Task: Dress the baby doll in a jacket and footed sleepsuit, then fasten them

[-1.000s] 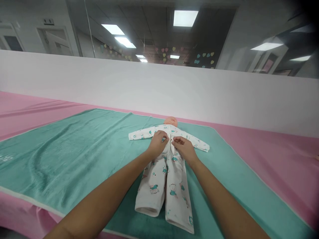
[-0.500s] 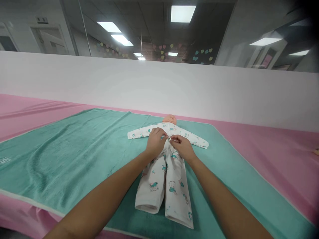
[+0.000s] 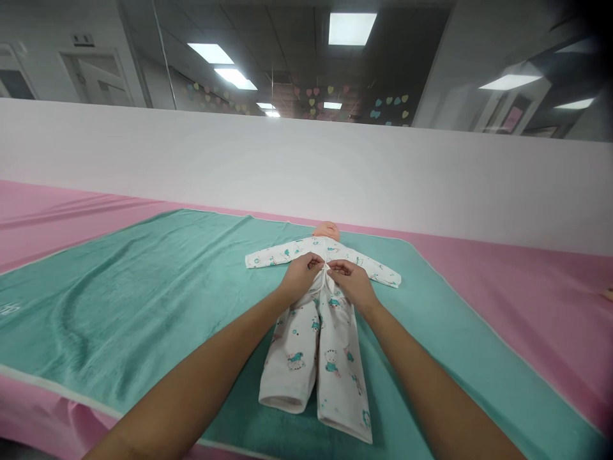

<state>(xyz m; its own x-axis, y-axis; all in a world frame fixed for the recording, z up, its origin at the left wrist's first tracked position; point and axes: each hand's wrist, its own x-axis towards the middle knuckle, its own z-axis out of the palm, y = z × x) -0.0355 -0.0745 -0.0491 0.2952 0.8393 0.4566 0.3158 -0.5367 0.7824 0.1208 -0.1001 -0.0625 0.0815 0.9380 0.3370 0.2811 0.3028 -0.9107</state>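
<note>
A baby doll [image 3: 327,230] lies on its back, dressed in a white long-sleeved top [image 3: 275,254] and white trousers [image 3: 335,358] with teal and pink animal prints. At its waist, thin white drawstring [image 3: 325,268] cords cross between my hands. My left hand [image 3: 302,275] pinches one cord from the left. From the right, my right hand [image 3: 352,280] pinches the other cord, thumb and forefinger together. The fingertips of both hands are close to each other over the waistband, which they partly cover. Both sleeves spread outward and both trouser legs point towards me.
A teal towel [image 3: 158,287] with a pale edge lies under the doll, over a pink sheet [image 3: 541,294]. Behind stands a low white wall [image 3: 215,160] with a glass pane [image 3: 297,51] above it. Something small and skin-coloured [image 3: 607,294] shows at the right edge.
The fingertips of my left hand have come down slightly towards the waist. The white cords now cross more visibly between my hands. The doll and clothes stay in place.
</note>
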